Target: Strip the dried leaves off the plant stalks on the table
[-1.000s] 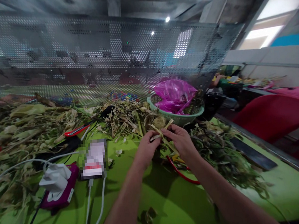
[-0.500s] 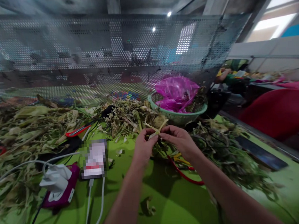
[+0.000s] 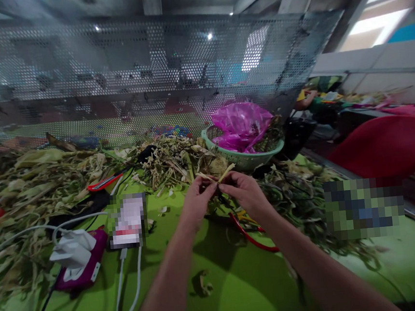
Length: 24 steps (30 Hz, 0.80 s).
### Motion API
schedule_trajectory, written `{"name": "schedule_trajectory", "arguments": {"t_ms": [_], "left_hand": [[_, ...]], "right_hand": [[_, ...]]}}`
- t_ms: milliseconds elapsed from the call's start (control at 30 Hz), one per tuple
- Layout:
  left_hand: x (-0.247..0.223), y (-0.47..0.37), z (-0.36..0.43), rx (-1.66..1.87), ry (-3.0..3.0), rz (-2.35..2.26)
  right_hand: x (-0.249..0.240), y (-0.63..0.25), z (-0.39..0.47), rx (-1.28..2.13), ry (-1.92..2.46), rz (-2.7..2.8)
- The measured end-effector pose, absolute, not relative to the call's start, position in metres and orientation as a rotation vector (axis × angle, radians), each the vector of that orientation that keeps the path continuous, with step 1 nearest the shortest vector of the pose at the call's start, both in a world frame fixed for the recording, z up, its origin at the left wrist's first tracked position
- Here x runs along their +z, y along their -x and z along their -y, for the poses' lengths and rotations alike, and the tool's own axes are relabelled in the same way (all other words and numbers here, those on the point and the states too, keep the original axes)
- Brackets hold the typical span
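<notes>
In the middle of the head view my left hand [image 3: 196,202] and my right hand [image 3: 245,191] meet above the green table, thumbs and fingertips pinched nearly together. From my right fingertips a pale yellow dried stalk [image 3: 227,172] slants up. A thinner whitish dried strip [image 3: 204,176] pokes out above my left fingers. Fingers hide the lower ends, so I cannot tell whether the two pieces are joined. Below and partly behind my right hand lies a tool with red looped handles [image 3: 253,241], with something yellow [image 3: 247,217] beside it. Dried plant pieces [image 3: 169,161] are heaped just beyond the hands.
A green colander [image 3: 255,160] with a purple plastic bag [image 3: 241,126] stands behind the hands. Left lie a phone [image 3: 128,220], a purple power block [image 3: 83,277] with white cables and a red cutter [image 3: 104,183]. Withered greenery [image 3: 298,200] covers the right; a perforated metal screen [image 3: 124,80] rises behind.
My fingertips have drawn closer together. The strip above my left hand shows less and lies lower; the stalk in my right hand still points up. The whole view has shifted slightly.
</notes>
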<state>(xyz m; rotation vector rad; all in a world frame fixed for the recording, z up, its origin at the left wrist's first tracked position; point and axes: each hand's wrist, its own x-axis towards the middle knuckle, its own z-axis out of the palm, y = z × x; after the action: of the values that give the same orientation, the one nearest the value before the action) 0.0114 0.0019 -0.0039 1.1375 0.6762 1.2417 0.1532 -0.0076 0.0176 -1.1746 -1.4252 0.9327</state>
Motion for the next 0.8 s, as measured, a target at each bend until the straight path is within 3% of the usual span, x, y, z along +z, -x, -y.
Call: {"name": "schedule_trajectory", "arguments": {"t_ms": [233,467,800], "left_hand": [[-0.01,-0.015,-0.004,1.355,-1.094,-0.753],[0.005,-0.01,0.004,1.197,-0.965,-0.766],[-0.007,-0.012,-0.004,1.243,-1.125,-0.9]], "right_hand": [[0.02,-0.149,0.011,0.937,1.207,1.459],[0.02,-0.148,0.012,0.981,1.211,1.446],[0.012,-0.149,0.008,0.869,1.206,1.563]]}}
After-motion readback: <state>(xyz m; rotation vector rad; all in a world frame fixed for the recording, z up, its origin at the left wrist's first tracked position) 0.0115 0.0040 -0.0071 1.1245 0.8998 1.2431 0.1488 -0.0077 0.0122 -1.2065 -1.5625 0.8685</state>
